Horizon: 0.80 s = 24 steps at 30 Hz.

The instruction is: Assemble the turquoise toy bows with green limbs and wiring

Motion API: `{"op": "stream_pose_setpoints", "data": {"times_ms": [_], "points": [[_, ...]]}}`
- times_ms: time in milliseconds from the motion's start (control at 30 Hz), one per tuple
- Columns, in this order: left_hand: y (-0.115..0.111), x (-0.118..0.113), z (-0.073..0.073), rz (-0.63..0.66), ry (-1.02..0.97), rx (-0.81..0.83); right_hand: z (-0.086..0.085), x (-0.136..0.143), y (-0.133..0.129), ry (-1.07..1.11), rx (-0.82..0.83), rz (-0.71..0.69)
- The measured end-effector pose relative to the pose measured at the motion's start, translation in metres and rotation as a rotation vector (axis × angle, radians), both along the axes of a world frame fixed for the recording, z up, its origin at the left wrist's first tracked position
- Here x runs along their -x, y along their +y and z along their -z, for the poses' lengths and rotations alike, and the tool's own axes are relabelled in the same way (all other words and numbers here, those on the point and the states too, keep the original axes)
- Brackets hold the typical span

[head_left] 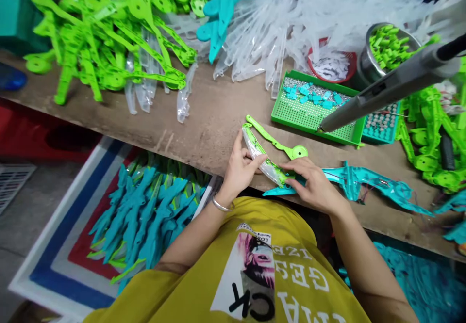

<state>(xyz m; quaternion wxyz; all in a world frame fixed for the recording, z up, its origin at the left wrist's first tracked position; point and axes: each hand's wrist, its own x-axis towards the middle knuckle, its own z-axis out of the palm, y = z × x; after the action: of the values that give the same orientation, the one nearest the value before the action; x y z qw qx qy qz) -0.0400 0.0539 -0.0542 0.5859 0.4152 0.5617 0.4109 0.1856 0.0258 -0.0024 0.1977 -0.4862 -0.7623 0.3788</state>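
Note:
My left hand (240, 168) grips a clear plastic piece (267, 168) lying along a green plastic part (257, 144), thumb on top and fingers behind. At the lower right end of that part, my right hand (311, 180) pinches the assembly between thumb and fingers. Just behind it on the table lies another green part (278, 143) with a round end. A teal part (374, 185) with thin wires rests to the right of my right hand, and a teal tip (276, 192) shows below the held pieces.
Green parts (109, 37) are heaped at the back left, clear pieces (262, 37) at the back middle. A green tray (306, 119) holds screws and teal bits. A grey screwdriver (389, 85) hangs above it. Teal parts (145, 211) lie in a container below the wooden table (214, 104).

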Motion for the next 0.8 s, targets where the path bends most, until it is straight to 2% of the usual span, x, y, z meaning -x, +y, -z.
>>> {"op": "stream_pose_setpoints", "data": {"times_ms": [167, 300, 433, 600, 800], "points": [[0.002, 0.005, 0.006, 0.046, -0.089, -0.01, 0.0, -0.001, 0.001, 0.001, 0.005, -0.019], [-0.001, 0.006, 0.007, 0.098, -0.062, -0.012, 0.0, -0.001, 0.002, -0.013, 0.013, -0.03], [-0.012, 0.004, 0.008, 0.195, -0.056, -0.086, -0.001, 0.0, 0.005, -0.036, 0.015, -0.058], [-0.015, 0.005, 0.009, 0.228, -0.037, -0.139, -0.002, 0.002, 0.008, -0.055, 0.006, -0.084], [-0.015, 0.006, 0.005, 0.237, -0.119, -0.065, -0.002, 0.001, 0.009, -0.058, 0.025, -0.085]]}}
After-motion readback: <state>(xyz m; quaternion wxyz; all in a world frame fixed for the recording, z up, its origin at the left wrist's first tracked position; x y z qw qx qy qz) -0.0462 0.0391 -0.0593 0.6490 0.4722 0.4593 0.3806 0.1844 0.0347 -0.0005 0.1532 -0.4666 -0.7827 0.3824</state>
